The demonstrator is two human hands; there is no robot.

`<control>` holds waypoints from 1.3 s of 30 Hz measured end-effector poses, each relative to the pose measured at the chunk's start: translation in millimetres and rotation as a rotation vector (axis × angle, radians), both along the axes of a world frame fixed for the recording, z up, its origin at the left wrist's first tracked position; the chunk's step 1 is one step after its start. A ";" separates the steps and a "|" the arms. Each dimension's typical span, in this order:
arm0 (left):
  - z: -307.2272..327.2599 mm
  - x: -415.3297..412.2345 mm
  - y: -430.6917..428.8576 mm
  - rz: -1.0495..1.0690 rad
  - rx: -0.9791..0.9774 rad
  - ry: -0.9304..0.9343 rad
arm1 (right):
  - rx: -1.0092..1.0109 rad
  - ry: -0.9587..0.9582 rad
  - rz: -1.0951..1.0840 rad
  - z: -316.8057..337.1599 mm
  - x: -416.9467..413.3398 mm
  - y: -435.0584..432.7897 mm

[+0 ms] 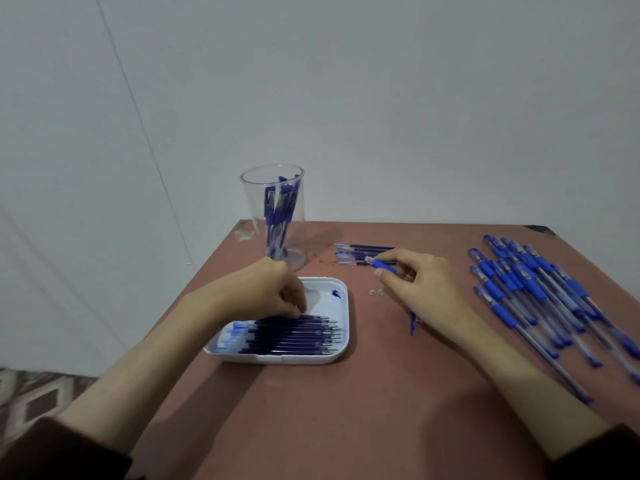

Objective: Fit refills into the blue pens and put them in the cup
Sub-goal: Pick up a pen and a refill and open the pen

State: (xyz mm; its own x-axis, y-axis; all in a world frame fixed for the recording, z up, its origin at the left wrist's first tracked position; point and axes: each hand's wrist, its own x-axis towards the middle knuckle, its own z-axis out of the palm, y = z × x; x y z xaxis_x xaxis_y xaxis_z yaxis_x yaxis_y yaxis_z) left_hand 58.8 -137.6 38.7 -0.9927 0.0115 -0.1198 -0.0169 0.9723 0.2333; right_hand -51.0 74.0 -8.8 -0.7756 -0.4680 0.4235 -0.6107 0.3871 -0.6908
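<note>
Nearest, along the front edge of the reddish-brown, matt bench (346, 410), two dark sleeves are seen, with bare forearms reaching inward. Toward the left edge a shallow white plastic tray (294, 360) with rounded corners is set, and a tidy row of thin, dark refills (294, 336) with pale blue ends is laid in its near half. The left hand (273, 289) is curled down over the tray, and the farthest refill (311, 317) appears to be pinched by its fingertips. At mid-bench the right hand (422, 282) is closed around a blue pen (384, 266), whose rubbery grip and open tip show past the thumb. Along the right edge a loose pile of uncapped-looking blue pens (533, 292) with clear barrels is spread, judged to be waiting for refills. Just beyond the right hand a few loose refills (360, 252) are lying side by side. Near the far left corner a tall, clear cylindrical cup (277, 216) is stood upright, and several finished pens (278, 209) are leaned inside it. The task is therefore judged partly done: some pens are delivered, one is in hand, and the greater share is left.
</note>
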 end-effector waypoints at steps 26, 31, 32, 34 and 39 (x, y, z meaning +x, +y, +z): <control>-26.3 -61.2 73.4 0.269 0.852 0.725 | -0.044 -0.023 -0.123 -0.9 -12.5 1.9; -36.1 -66.3 76.5 0.185 0.545 0.734 | -0.002 -0.002 -0.187 1.9 -16.5 5.4; -35.6 -66.0 76.6 0.185 0.525 0.739 | -0.003 -0.003 -0.191 2.8 -16.5 6.4; -35.5 -64.9 77.2 0.193 0.501 0.744 | 0.000 -0.006 -0.198 3.9 -15.7 7.4; -16.9 -50.7 81.5 0.031 0.530 0.661 | 0.006 -0.001 -0.204 2.8 -18.5 7.9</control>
